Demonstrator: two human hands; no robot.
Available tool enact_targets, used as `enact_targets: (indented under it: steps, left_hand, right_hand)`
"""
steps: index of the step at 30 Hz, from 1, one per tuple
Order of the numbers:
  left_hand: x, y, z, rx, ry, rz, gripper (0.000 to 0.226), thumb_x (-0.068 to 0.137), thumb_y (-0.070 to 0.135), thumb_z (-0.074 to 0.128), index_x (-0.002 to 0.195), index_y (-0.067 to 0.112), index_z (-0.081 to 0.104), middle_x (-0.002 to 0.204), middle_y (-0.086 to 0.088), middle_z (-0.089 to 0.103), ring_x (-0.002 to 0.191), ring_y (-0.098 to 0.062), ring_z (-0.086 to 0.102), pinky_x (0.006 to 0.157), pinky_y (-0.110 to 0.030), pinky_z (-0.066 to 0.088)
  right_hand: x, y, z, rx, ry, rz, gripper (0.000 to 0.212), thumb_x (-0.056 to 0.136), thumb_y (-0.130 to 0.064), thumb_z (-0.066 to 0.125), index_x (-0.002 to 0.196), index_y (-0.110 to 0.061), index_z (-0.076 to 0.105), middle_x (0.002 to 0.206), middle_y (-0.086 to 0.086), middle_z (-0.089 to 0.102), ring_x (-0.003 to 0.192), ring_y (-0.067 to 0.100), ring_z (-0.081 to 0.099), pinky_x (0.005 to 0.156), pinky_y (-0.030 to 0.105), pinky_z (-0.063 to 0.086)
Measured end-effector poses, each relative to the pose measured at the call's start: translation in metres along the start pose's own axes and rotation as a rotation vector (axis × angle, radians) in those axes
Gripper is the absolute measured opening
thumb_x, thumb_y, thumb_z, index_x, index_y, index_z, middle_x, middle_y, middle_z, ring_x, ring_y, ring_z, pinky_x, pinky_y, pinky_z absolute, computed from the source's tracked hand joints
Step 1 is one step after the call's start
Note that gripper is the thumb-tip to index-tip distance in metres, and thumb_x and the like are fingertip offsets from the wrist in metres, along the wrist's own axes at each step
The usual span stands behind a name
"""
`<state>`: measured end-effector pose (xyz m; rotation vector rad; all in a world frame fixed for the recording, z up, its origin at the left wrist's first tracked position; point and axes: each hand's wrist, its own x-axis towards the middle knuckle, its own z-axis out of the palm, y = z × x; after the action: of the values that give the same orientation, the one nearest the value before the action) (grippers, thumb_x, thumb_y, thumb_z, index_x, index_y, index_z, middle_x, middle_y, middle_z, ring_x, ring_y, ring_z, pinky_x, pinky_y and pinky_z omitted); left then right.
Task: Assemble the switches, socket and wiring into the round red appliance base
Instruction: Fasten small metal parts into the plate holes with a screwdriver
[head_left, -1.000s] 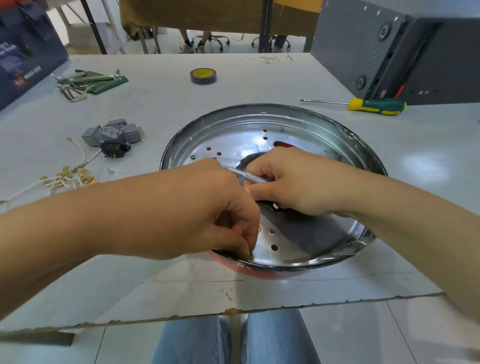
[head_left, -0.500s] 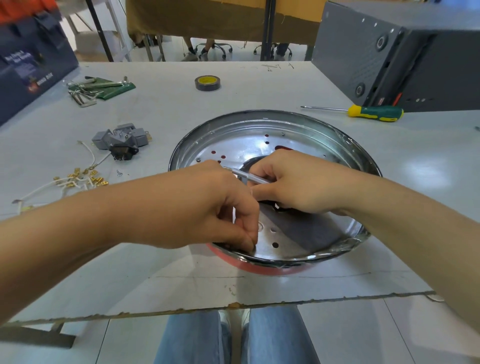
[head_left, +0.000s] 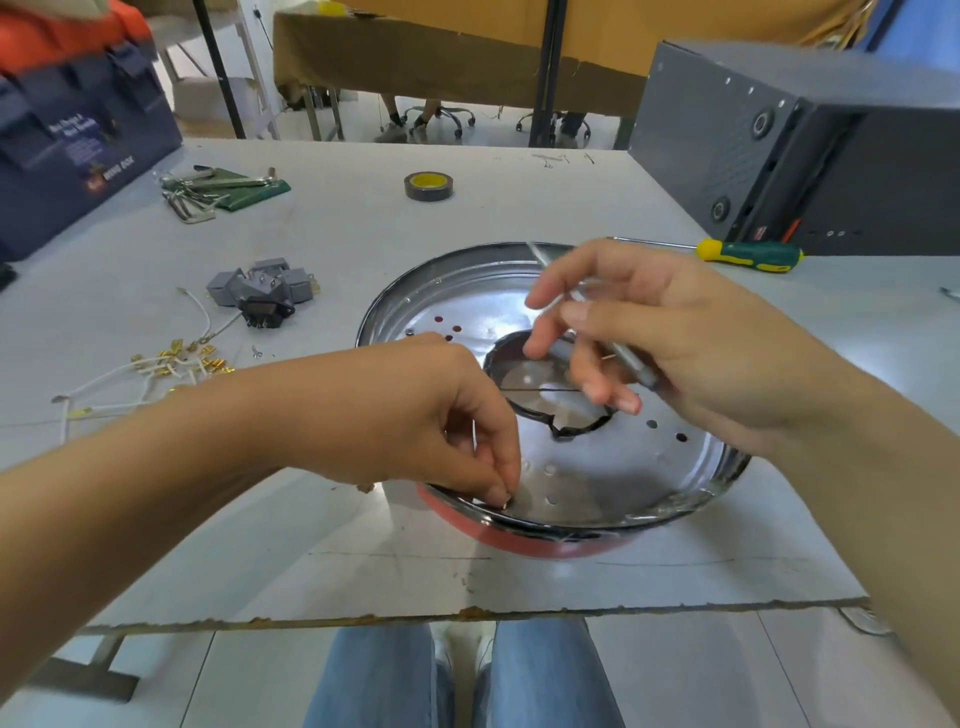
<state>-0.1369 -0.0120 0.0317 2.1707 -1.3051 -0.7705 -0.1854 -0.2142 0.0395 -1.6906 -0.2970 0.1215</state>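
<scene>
The round red appliance base (head_left: 550, 540) lies in front of me, its shiny metal inside facing up with a dark-rimmed central opening (head_left: 550, 395). My left hand (head_left: 415, 415) pinches a tiny metal part (head_left: 506, 501) at the base's near rim. Above the opening, my right hand (head_left: 649, 332) holds a thin silver tool (head_left: 618, 348) lifted off the metal. At the left of the table lie the grey switches and black socket (head_left: 265, 293). Nearer me are white wires with brass terminals (head_left: 171, 364).
A green-and-yellow screwdriver (head_left: 748, 254) lies right of the base, beside a large dark grey box (head_left: 800, 156). A roll of black tape (head_left: 428, 185) sits further back, hex keys on a green pouch (head_left: 223, 189) at back left, and a blue toolbox (head_left: 67, 135) beyond.
My right hand has lifted up and back from the central opening with the silver tool. My left hand stays pinching at the near rim.
</scene>
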Motion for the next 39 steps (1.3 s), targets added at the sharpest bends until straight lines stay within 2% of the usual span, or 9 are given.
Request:
enact_targets:
  steps: [3,5,8,12,19,23,29,35,39]
  left_hand:
    - [-0.001,0.001,0.000,0.003,0.028,-0.013,0.013,0.074,0.042,0.070,0.082,0.031,0.070,0.071,-0.001,0.069,0.063,-0.030,0.063,0.056,-0.050,0.055]
    - [-0.001,0.002,0.000,0.008,0.035,-0.017,0.011,0.077,0.039,0.071,0.082,0.030,0.070,0.071,0.000,0.069,0.064,-0.028,0.064,0.058,-0.049,0.055]
    - [-0.002,0.003,0.000,-0.006,0.048,-0.029,0.006,0.078,0.034,0.073,0.081,0.029,0.071,0.070,0.000,0.070,0.064,-0.026,0.064,0.060,-0.047,0.054]
    - [-0.001,0.004,-0.001,-0.024,0.035,-0.047,0.003,0.079,0.027,0.073,0.082,0.027,0.072,0.070,-0.003,0.069,0.065,-0.033,0.062,0.061,-0.045,0.053]
    - [0.001,0.004,-0.003,-0.050,0.006,-0.072,0.002,0.079,0.023,0.073,0.080,0.024,0.072,0.067,-0.004,0.068,0.057,-0.029,0.059,0.054,-0.028,0.047]
    - [0.002,0.005,-0.003,-0.055,-0.006,-0.085,0.002,0.078,0.023,0.074,0.077,0.024,0.072,0.065,-0.001,0.067,0.050,-0.009,0.053,0.049,-0.017,0.042]
    - [0.003,0.005,-0.002,-0.056,0.000,-0.076,0.008,0.077,0.022,0.073,0.073,0.028,0.069,0.060,0.003,0.063,0.047,-0.004,0.049,0.048,-0.015,0.040]
    - [0.003,0.003,-0.002,-0.056,0.005,-0.064,0.009,0.076,0.027,0.073,0.070,0.029,0.068,0.060,0.001,0.063,0.046,-0.006,0.049,0.047,-0.017,0.040]
    - [0.003,0.003,-0.002,-0.055,-0.004,-0.069,0.008,0.076,0.029,0.074,0.072,0.024,0.069,0.062,-0.002,0.064,0.047,-0.009,0.049,0.048,-0.021,0.041]
  right_hand:
    - [-0.011,-0.002,-0.009,0.295,-0.183,0.031,0.036,0.087,-0.027,0.054,0.116,-0.007,0.057,0.103,0.016,0.069,0.084,0.023,0.070,0.059,0.021,0.053]
    - [-0.015,-0.003,-0.009,0.416,-0.236,0.000,0.041,0.081,-0.027,0.066,0.116,-0.007,0.057,0.107,0.018,0.069,0.096,0.026,0.069,0.066,0.022,0.055]
    - [-0.014,-0.004,-0.005,0.358,-0.163,0.000,0.019,0.082,-0.029,0.064,0.094,-0.014,0.064,0.084,0.014,0.073,0.070,0.022,0.071,0.054,0.021,0.052]
    - [-0.013,-0.001,0.007,0.172,-0.140,0.058,0.036,0.087,-0.042,0.047,0.079,-0.015,0.070,0.058,0.005,0.061,0.043,0.012,0.050,0.046,0.019,0.043]
    - [-0.018,-0.002,0.019,-0.155,-0.208,0.087,0.010,0.087,-0.016,0.055,0.079,-0.014,0.060,0.060,0.007,0.064,0.049,0.016,0.053,0.054,0.022,0.048]
    - [-0.018,-0.004,0.021,-0.257,-0.237,0.107,0.015,0.092,-0.004,0.054,0.080,-0.013,0.056,0.065,0.008,0.066,0.054,0.018,0.058,0.058,0.026,0.051]
    - [-0.016,-0.003,0.023,-0.322,-0.254,0.116,0.015,0.091,-0.005,0.055,0.079,-0.014,0.056,0.064,0.005,0.065,0.054,0.015,0.058,0.056,0.029,0.049]
    - [-0.013,-0.010,0.018,-0.414,-0.284,0.073,0.011,0.087,-0.010,0.064,0.077,-0.015,0.061,0.064,0.002,0.059,0.058,0.006,0.052,0.055,0.013,0.042]
    - [-0.007,-0.024,0.014,-0.467,-0.366,0.079,0.003,0.082,-0.006,0.069,0.080,-0.008,0.068,0.062,0.001,0.063,0.058,0.005,0.058,0.051,0.017,0.045]
